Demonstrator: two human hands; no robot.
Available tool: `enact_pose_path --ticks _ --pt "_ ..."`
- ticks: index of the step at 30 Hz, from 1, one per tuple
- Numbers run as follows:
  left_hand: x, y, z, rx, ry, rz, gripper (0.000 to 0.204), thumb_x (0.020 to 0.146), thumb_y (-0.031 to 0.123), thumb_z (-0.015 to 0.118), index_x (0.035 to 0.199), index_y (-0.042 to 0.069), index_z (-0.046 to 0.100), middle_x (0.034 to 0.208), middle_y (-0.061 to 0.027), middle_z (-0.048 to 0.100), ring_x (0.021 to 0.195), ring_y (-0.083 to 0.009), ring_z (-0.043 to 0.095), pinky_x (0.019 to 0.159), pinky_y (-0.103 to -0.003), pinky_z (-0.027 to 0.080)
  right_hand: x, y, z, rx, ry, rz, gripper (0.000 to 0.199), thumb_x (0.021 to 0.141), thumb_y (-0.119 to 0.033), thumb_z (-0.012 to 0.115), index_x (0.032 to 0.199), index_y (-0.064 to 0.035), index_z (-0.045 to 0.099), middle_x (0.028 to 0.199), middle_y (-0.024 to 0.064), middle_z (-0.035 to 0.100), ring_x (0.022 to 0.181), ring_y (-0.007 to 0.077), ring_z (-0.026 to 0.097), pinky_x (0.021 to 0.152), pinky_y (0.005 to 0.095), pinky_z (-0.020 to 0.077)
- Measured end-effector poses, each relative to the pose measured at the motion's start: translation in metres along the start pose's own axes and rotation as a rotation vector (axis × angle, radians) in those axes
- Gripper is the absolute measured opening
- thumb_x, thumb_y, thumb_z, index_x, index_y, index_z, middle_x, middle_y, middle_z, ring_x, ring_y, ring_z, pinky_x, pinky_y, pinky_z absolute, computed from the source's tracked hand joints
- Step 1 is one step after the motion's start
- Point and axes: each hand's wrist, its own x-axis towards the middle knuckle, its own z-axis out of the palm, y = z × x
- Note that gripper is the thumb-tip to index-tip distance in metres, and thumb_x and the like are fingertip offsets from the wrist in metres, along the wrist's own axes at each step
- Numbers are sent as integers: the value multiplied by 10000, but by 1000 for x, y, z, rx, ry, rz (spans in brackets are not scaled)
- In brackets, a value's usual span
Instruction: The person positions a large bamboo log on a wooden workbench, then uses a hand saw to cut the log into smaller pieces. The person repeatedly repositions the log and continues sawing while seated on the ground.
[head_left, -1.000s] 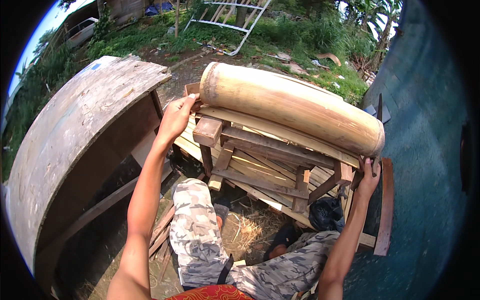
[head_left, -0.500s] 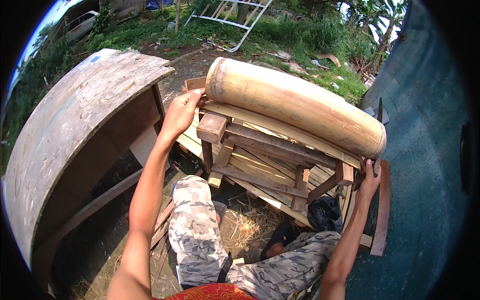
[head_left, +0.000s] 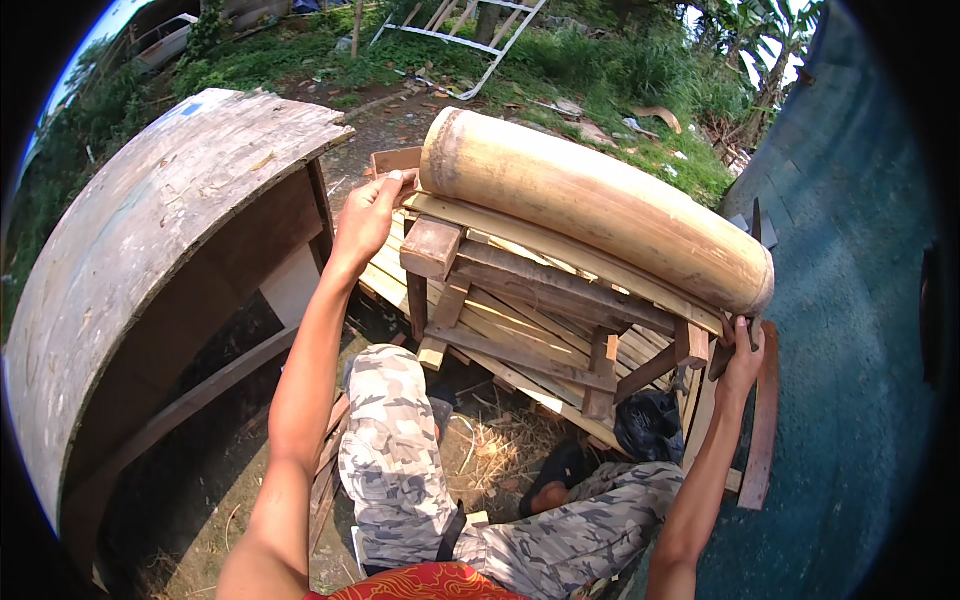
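A thick, pale bamboo pole [head_left: 600, 205] lies slantwise across a low wooden stand [head_left: 560, 290]. Along its near side runs a long flat bamboo strip [head_left: 560, 255]. My left hand [head_left: 368, 215] is closed at the strip's left end, thumb on top, close to the pole's cut end. At the other end, my right hand [head_left: 742, 355] has its fingers closed around the strip's tip, just below the pole's right end. A dark flat piece shows beside the right fingers; I cannot tell what it is. The strip's far edge is hidden behind the pole.
A worn wooden table [head_left: 190, 200] stands at left. Several bamboo slats [head_left: 530, 340] lie under the stand, with a black plastic bag [head_left: 648, 425] beside them. A dark pointed blade [head_left: 757, 220] rises behind the pole's right end. A blue-green surface [head_left: 840, 330] borders the right.
The view has shifted slightly. The pole, strip and stand appear a little further right on the left side; both hands keep the same grip.
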Motion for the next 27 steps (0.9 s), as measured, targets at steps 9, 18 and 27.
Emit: enact_pose_path --ticks 9,18,27 --pt "-6 -7 8 36 -12 -41 482 1085 342 483 1272 -64 663 1191 -122 731 1075 -158 652 985 -298 469 0 -6 4 12 -19 24 503 994 -179 678 1390 44 462 1250 137 618 1144 263 677 942 349 514" --pt "-13 -12 19 224 85 16 488 1054 349 560 1320 -53 639 1277 -127 693 1183 -169 613 1043 -298 432 6 -12 -2 -57 -20 60 437 989 -194 673 1324 29 504 1193 140 660 1114 243 696 917 337 552" --pt "-9 -7 26 260 171 35 513 1026 391 575 1316 -29 630 1267 -196 684 1182 -260 638 1031 -350 456 15 -26 -7 -236 26 5 586 965 -281 723 1369 67 477 1204 139 674 1094 224 695 926 335 568"
